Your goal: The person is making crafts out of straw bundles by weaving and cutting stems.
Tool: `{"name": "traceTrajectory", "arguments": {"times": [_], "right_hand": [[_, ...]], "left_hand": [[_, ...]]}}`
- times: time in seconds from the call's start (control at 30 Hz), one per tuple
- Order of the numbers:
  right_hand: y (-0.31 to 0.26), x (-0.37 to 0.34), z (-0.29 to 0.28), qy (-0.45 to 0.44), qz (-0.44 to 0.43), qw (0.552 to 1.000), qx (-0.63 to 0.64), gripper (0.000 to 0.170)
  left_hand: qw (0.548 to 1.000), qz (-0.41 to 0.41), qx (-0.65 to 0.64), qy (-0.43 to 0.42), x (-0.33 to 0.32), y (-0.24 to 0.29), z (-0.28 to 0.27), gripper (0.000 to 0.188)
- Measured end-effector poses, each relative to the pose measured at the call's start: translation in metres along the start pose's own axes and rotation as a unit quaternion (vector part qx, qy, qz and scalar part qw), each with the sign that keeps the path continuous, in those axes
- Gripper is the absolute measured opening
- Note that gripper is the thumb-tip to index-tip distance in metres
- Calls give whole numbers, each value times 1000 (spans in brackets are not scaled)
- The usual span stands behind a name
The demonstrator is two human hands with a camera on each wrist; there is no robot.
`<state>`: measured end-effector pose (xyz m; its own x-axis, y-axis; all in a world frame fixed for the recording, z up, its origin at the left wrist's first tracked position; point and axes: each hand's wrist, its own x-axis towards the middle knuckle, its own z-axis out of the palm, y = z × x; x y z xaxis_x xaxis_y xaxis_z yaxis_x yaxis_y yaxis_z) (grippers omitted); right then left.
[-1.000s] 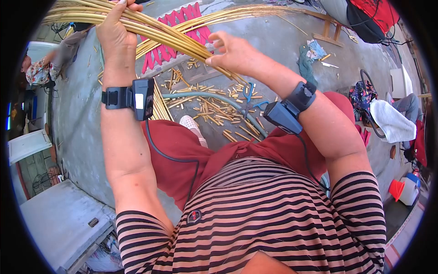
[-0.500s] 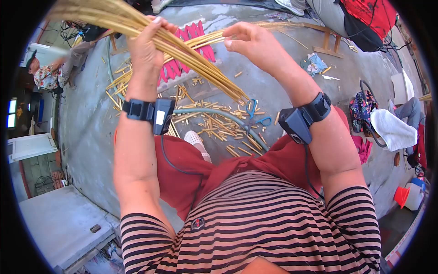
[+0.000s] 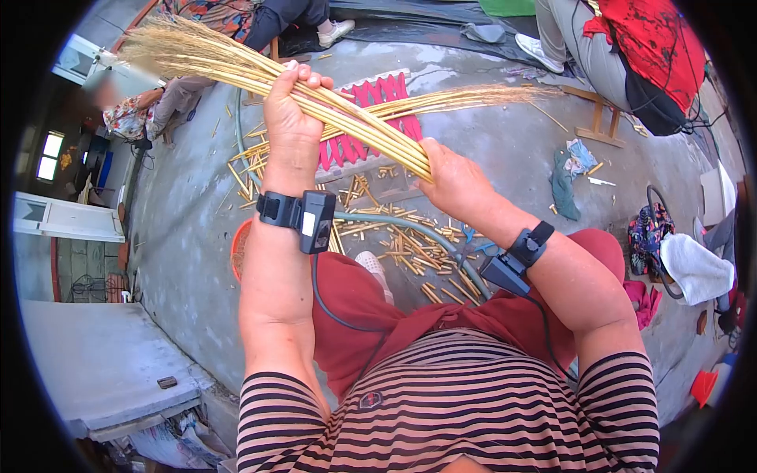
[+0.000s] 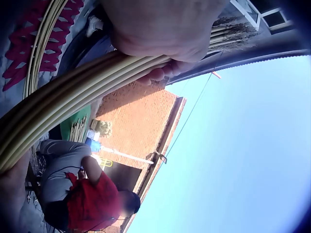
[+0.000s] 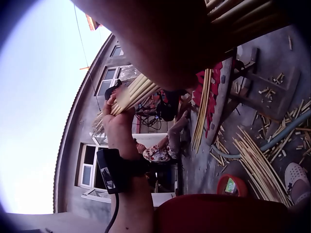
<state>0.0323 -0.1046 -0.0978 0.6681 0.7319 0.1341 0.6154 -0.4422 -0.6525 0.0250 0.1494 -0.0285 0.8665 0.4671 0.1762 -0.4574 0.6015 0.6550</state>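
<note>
A bundle of long tan stalks (image 3: pixel 363 124) with feathery tips slants across in front of me in the head view. My left hand (image 3: pixel 293 118) grips it near the feathery end, its fingers curled round the stalks. At the bare, cut end my right hand (image 3: pixel 461 183) holds the stalks, thumb on the near side. The left wrist view shows the stalks (image 4: pixel 73 90) bowing from one hand to the other. Beyond them, a second bunch of stalks (image 3: pixel 473 97) lies across a low rack laced with pink strips (image 3: pixel 335 148).
Cut stalk pieces (image 3: pixel 414 251) litter the concrete floor around a green hose (image 3: pixel 394 220) and blue-handled scissors (image 3: pixel 467 235). A red bucket (image 5: pixel 228 183) stands beside loose stalks. A wooden stool (image 3: pixel 598 126) and a seated person in red (image 4: pixel 92 201) are farther off.
The right hand, apart from the bundle half a second ago, now grips its cut end. In the head view the left hand and bundle sit farther right and lower as the view has shifted.
</note>
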Motion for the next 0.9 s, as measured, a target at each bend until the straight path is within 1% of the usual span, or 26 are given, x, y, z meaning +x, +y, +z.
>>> {"name": "traceTrajectory", "arguments": {"times": [0.03,0.17,0.27,0.3,0.4,0.43,0.47,0.53,0.57,0.63,0.67,0.7,0.73,0.77,0.8,0.87,0.9], "right_hand": [[0,3,2,-11,8,1000,-1,45],[-3,7,11,-35,10,999,31,32],[-8,6,16,-44,21,998,36,32],[-11,5,15,-66,39,996,52,38],[-18,2,9,-152,35,985,67,56],[-11,4,10,-154,-1,982,106,83],[-11,10,2,-109,-13,990,94,87],[-10,17,-15,-23,-28,997,68,96],[-19,21,-37,-24,24,990,135,99],[-10,28,-50,65,-16,985,159,100],[-6,29,-56,108,-35,979,170,100],[-6,31,-62,120,-36,977,171,99],[-5,33,-63,125,-28,974,184,94],[-4,35,-61,131,-19,971,198,88],[-3,35,-59,136,-12,968,212,82],[-11,31,-57,146,33,934,325,65],[-14,28,-57,149,55,911,380,56]], "left_hand": [[1000,1,3,27,-1,1,3,15],[999,6,11,34,-9,7,11,18],[1000,-11,-13,11,-12,12,12,18],[1000,3,0,15,-13,11,15,15],[998,12,53,-7,-18,5,19,13],[996,16,90,-17,-20,1,23,13],[992,19,125,-27,-25,-5,26,14],[984,-5,175,-34,-30,-25,25,13],[980,-30,191,-40,-35,-32,31,14],[970,-88,219,-52,-46,-52,43,14],[962,-88,251,-55,-50,-64,48,15],[953,-89,284,-57,-54,-76,51,15],[942,-92,317,-60,-59,-89,54,16],[924,-66,372,-66,-64,-105,53,17],[903,18,421,-81,-69,-116,60,16],[837,189,503,-105,-78,-134,76,13],[832,126,529,-114,-79,-126,87,18]]}}
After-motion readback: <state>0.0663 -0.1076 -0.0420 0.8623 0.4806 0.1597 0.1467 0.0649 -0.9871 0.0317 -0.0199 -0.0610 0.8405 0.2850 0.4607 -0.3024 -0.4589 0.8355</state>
